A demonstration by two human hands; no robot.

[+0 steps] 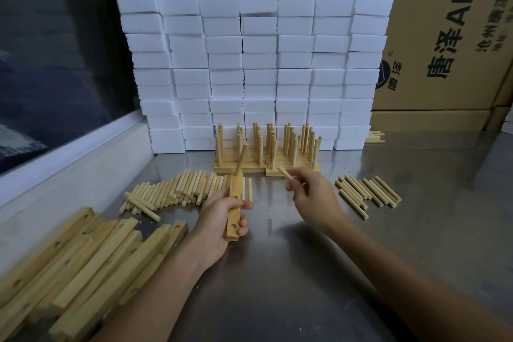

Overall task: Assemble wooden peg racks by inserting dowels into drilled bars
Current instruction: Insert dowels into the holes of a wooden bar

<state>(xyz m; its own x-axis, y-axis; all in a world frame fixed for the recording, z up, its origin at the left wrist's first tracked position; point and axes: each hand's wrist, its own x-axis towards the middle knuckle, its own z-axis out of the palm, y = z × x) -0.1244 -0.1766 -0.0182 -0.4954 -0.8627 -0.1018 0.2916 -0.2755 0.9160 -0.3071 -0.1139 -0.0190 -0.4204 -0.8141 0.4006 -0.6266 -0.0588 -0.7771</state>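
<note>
We hold a drilled bar (234, 207) in our left hand (219, 219), fingers curled round its middle, its long axis pointing away from us. One dowel (241, 158) already stands in its far hole, leaning slightly right; two more holes show on the top face, one at our thumb, one near the close end. Our right hand (313, 197) pinches a loose dowel (286, 172) between thumb and fingertips, its free end aimed up and left toward the bar, apart from it.

Between the two hands lies a strip of bare steel table (277, 258), and the same bare surface runs toward us beneath both forearms. Just beyond the bar's far end two single dowels lie on the table, and to the left of the grip a loose heap of dowels (172, 191) fans out. Further left and nearer us, a pile of undrilled-looking and drilled bars (91, 258) reaches the table's left edge. Right of the pinching hand lies a smaller row of dowels (366, 194), with open table past it.

Beyond both hands stand finished racks (266, 153), pegs upright, packed together. Behind them rises a wall of white foam blocks (249, 69), then cardboard cartons (433, 36).
</note>
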